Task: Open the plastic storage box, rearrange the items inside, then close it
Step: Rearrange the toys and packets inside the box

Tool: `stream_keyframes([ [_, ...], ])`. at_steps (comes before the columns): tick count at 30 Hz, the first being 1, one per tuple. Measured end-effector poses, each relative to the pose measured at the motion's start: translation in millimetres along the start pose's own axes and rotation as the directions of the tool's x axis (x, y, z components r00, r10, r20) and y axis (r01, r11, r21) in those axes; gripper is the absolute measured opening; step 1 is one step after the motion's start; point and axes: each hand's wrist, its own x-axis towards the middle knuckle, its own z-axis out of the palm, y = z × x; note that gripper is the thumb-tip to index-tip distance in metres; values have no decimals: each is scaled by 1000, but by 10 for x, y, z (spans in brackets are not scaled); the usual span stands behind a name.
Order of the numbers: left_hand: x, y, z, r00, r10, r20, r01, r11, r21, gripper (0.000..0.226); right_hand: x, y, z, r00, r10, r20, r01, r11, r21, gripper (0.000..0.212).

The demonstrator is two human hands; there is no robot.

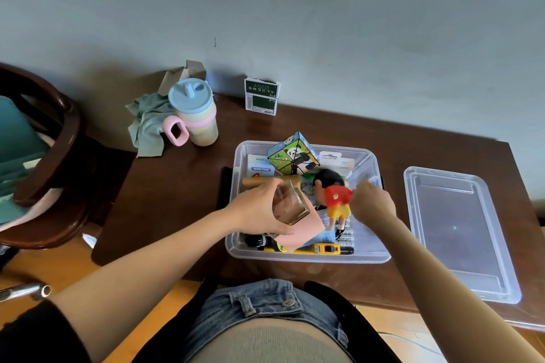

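- Head view: my left hand (259,209) is curled round a small clear case (290,203), lifted over the open storage box (306,256) on the bench (182,186), I judge to free room beneath.
- My right hand (373,203) pinches the toy figure (334,197) by its red shirt, probably to shift it.
- The lid (460,233) lies flat on the bench, right of the box, out of reach's way.
- A panda cube (293,153) perches at the far rim.

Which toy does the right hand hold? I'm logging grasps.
The figurine in red shirt and yellow shorts; the right hand pinches it. The panda cube sits untouched.
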Motion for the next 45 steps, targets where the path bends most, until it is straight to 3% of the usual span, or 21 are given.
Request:
stream_keyframes([
  [3,-17,-15,-134,996,69,-62,-76,991,-112,97,-75,-43,-61,996,-58,-71,59,998,13,23],
  [6,-58,-34,-337,975,115,-190,-171,935,-310,86,-148,-71,-123,986,-146,80,153,985,-78,18],
  [9,-51,-104,-514,925,117,-361,-265,880,-394,87,-247,-124,-223,955,-234,182,272,936,-221,26],
  [12,-36,-202,-560,903,123,-412,-295,874,-386,94,-316,-246,-256,851,-425,309,476,873,-108,17],
  [14,-40,-241,-501,896,146,-420,-296,900,-319,97,-368,-374,-190,750,-538,385,550,830,89,18],
  [16,-41,-248,-411,885,184,-429,-317,911,-263,99,-393,-529,-50,637,-657,405,663,734,148,19],
  [18,-22,-251,-341,871,220,-439,-349,906,-238,100,-391,-687,141,568,-709,418,737,664,125,25],
  [24,39,-300,-197,880,192,-435,-304,930,-206,101,-372,-969,546,499,-641,583,821,565,-81,36],
  [26,44,-309,-165,887,168,-429,-274,942,-196,99,-380,-974,585,493,-633,597,833,540,-115,35],
  [30,32,-307,-150,869,169,-465,-266,952,-151,94,-308,-866,536,548,-589,594,793,591,-145,31],
  [36,31,-337,-35,834,250,-492,-244,967,78,93,-255,-731,500,581,-598,552,803,530,-272,34],
  [41,52,-324,-43,833,204,-514,-232,973,11,92,-294,-730,470,569,-663,486,816,531,-231,37],
  [45,83,-292,-71,823,170,-542,-253,964,-83,89,-300,-642,365,573,-674,466,785,614,-78,33],
])
